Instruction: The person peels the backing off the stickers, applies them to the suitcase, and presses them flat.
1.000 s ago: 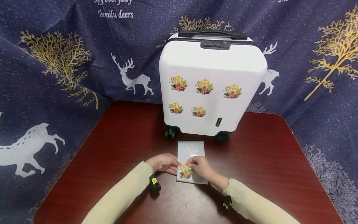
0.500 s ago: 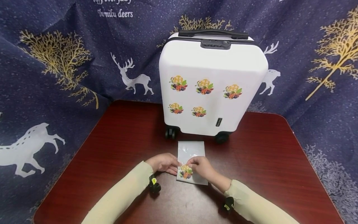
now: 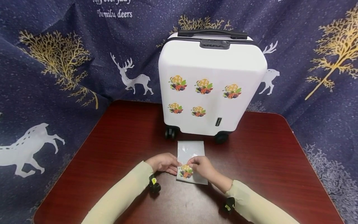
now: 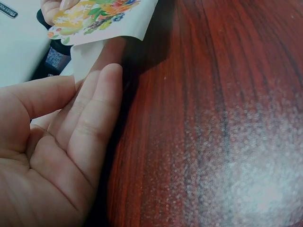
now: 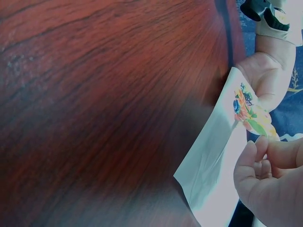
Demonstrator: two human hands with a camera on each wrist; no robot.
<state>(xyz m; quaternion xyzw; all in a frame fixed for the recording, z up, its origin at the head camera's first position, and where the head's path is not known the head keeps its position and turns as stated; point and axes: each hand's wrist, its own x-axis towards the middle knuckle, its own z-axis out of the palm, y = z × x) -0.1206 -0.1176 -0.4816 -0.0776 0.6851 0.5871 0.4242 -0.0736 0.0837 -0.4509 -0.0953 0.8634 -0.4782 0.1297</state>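
Note:
A fruit-print sticker (image 3: 185, 172) with yellow lettering lies over the lower left of a white backing sheet (image 3: 191, 147), in front of a white suitcase (image 3: 213, 63). My right hand (image 3: 202, 167) pinches the sticker's upper edge between thumb and forefinger. From the left, my left hand (image 3: 165, 163) holds the sheet's side edge between thumb and fingers. In the left wrist view, that edge of the backing sheet (image 4: 87, 56) runs in between thumb and fingers. The right wrist view has the sheet (image 5: 213, 156) tilted up off the table, its near part bare.
Several similar fruit stickers (image 3: 204, 86) are on the suitcase front, in two rows. The suitcase stands upright on black wheels (image 3: 222, 137) on the dark red table (image 3: 131, 130). A blue patterned cloth (image 3: 106, 46) hangs behind. Each wrist wears a small black camera (image 3: 154, 185).
Both hands stay almost in place, still holding the sheet and the sticker. The right hand and wrist have shifted very slightly to the right.

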